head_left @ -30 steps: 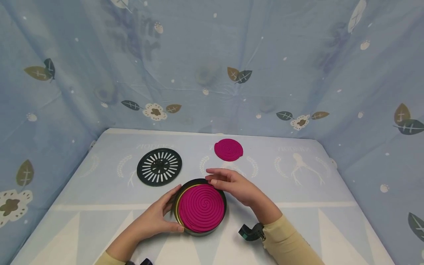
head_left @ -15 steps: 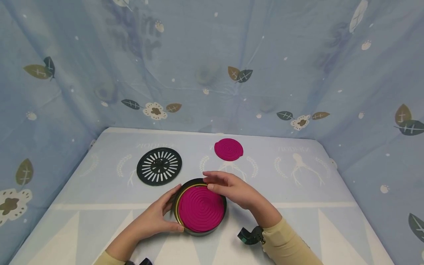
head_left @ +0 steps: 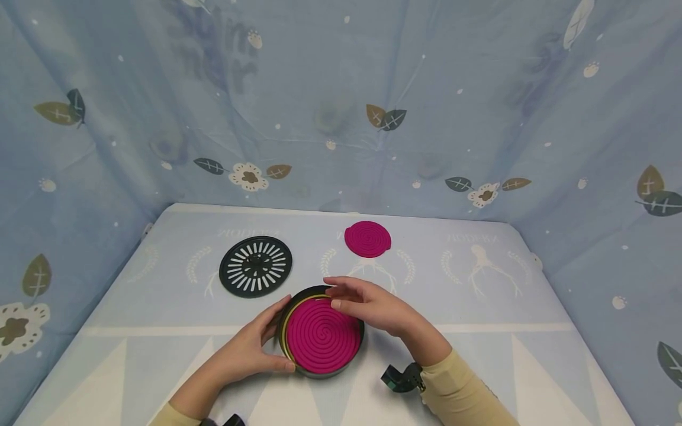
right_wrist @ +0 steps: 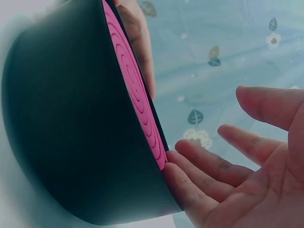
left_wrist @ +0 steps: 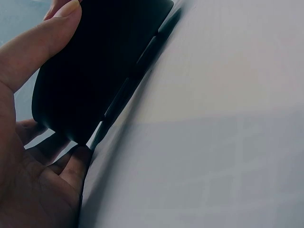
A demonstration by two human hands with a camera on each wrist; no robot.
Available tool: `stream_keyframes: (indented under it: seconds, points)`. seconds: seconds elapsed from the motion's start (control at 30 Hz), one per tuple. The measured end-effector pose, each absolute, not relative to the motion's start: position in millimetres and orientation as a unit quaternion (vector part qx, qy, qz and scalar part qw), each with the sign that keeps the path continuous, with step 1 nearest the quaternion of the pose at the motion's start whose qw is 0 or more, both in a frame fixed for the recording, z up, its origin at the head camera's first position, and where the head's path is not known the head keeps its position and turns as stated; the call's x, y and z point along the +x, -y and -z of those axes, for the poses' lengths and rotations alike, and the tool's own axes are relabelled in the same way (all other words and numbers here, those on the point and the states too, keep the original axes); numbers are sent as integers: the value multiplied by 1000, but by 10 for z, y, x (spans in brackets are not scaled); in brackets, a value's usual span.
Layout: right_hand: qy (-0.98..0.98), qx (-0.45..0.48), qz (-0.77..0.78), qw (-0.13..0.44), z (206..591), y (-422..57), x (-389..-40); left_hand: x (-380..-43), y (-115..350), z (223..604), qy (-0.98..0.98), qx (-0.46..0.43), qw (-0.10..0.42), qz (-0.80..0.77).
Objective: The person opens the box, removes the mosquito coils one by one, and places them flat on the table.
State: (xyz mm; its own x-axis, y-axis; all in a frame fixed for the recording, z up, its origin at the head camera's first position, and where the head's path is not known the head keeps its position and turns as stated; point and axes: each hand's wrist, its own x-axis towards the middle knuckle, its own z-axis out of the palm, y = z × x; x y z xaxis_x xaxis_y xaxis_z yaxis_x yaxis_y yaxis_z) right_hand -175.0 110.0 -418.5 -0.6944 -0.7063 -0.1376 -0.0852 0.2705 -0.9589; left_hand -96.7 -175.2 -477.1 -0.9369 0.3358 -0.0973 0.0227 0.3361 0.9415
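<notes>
Spiral-patterned magenta coil, black container

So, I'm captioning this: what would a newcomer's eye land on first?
Probably the bright magenta, spiral-ridged round disc, set within the rim of the dark round container that the left hand grips, near the front of the pale patterned tabletop. Next, the second magenta spiral disc, farther back, and the flat black round disc with radial slots to its left.

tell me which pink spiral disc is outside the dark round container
The far pink disc, flat on the table, beyond the right hand; the near pink disc sits inside the dark round container.
</notes>
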Motion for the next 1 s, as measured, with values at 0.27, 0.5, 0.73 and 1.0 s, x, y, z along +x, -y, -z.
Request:
stream_keyframes:
  seconds: [0.27, 0.5, 0.73, 1.0]
  points:
    - [-720, -259, 580, 280, 4180, -1113, -1770, -959, 1763, 4763, -807, 112, 134, -565]
    - [-704, -236, 605, 287, 4216, -1093, -1785, -956, 1778, 4789, -800, 121, 133, -573]
    - [-707, -198, 615, 288, 4226, -1089, -1774, -968, 1777, 4808, -792, 130, 135, -582]
    - [-692, -201, 623, 304, 4272, -1128, -1789, -972, 1777, 4813, -782, 137, 136, -593]
